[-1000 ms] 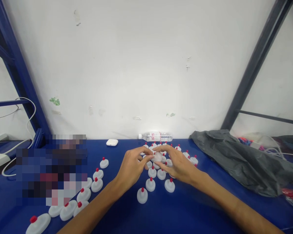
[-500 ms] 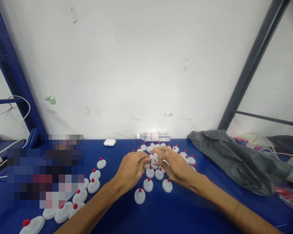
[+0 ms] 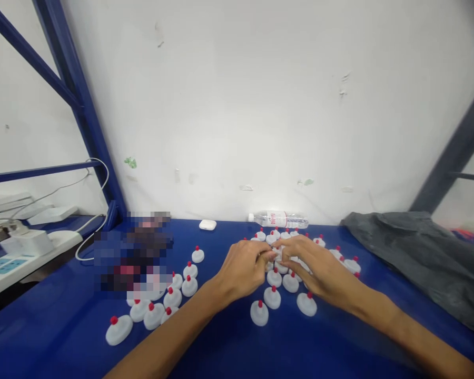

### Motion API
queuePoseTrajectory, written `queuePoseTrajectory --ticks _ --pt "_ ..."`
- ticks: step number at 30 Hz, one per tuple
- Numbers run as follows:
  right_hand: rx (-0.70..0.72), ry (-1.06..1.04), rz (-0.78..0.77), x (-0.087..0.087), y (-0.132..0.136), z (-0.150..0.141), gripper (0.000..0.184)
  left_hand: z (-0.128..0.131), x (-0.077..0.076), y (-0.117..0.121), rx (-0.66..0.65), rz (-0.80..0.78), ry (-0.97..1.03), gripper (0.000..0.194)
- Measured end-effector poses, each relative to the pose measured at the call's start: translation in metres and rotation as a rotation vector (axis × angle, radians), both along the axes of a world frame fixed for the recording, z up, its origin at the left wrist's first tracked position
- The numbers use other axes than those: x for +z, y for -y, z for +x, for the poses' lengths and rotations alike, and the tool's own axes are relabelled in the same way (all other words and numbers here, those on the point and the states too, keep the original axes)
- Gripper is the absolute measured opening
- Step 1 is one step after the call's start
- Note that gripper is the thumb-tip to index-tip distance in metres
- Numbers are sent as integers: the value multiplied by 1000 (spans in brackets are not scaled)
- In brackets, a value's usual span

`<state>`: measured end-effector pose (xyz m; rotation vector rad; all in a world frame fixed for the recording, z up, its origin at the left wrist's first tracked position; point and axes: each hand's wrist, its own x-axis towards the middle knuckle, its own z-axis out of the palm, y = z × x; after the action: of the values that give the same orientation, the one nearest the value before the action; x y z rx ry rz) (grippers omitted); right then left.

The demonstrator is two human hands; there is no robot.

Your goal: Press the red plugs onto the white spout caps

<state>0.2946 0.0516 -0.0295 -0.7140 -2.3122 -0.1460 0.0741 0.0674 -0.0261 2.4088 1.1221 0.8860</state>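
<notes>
My left hand (image 3: pixel 243 268) and my right hand (image 3: pixel 318 268) meet fingertip to fingertip over a cluster of white caps with red tips (image 3: pixel 274 287) on the blue table (image 3: pixel 229 347). Both hands have curled, pinching fingers pressed around a small white cap (image 3: pixel 277 255) held between them just above the cluster. Most of that cap is hidden by the fingers. Three caps stand in a row just in front of my hands, the nearest one (image 3: pixel 259 313) on the left.
A second group of the same caps (image 3: pixel 158 302) lies to the left beside a blurred patch. A clear water bottle (image 3: pixel 278 219) and a small white case (image 3: pixel 207 225) lie by the wall. A grey plastic bag (image 3: pixel 414 252) covers the right side. Blue frame posts stand at both sides.
The view has swung to the left, so everything sits further right in the picture. My hands stay together over the cluster, fingers more curled around the cap than a second ago.
</notes>
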Motion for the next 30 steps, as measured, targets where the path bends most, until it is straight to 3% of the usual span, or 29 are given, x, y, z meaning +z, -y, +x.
queuePoseTrajectory --ticks 7,16,22,30 --pt "-34 177 -12 1 2 4 31 5 5 10 100 125 -155 19" --pt "-160 183 120 -10 -11 14 39 -2 4 6 313 212 -176 19" --pt "-201 205 62 -19 -18 21 50 4 0 7 286 192 -214 20" --pt "-201 205 8 -22 -18 19 50 6 -3 10 254 166 -244 20"
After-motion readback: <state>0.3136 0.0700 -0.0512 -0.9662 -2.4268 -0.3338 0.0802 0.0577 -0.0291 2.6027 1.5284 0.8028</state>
